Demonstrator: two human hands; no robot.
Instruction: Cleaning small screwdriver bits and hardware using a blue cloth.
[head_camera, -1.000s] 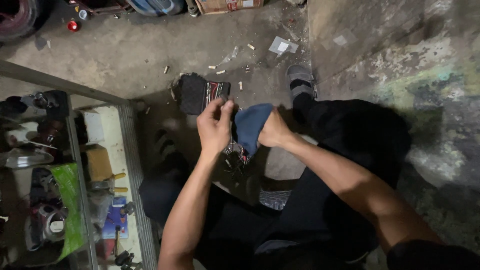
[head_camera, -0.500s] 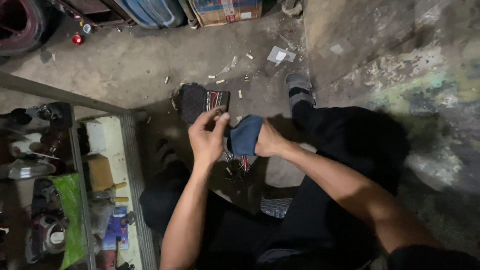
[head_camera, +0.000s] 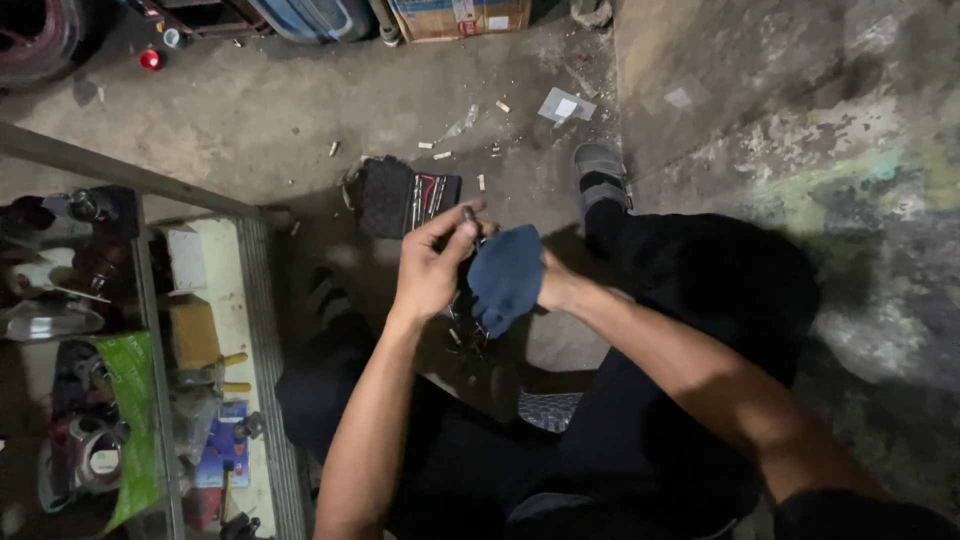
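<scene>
Left hand (head_camera: 432, 268): fingertips pinching a small dark metal part (head_camera: 468, 214), just left of the blue cloth (head_camera: 506, 276). Right hand (head_camera: 556, 285): mostly hidden inside that cloth, grip unreadable. Wiping appears underway. Black tool pouch (head_camera: 402, 198): open on floor beyond the cloth.

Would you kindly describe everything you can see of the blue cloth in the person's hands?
The blue cloth is a dull, dark blue fabric, soft and creased, bunched into a rounded wad. It is wrapped over the right hand, hiding its fingers. The left hand sits close beside it, pinching a small dark object against its upper edge. It is held above the dim concrete floor.
</scene>
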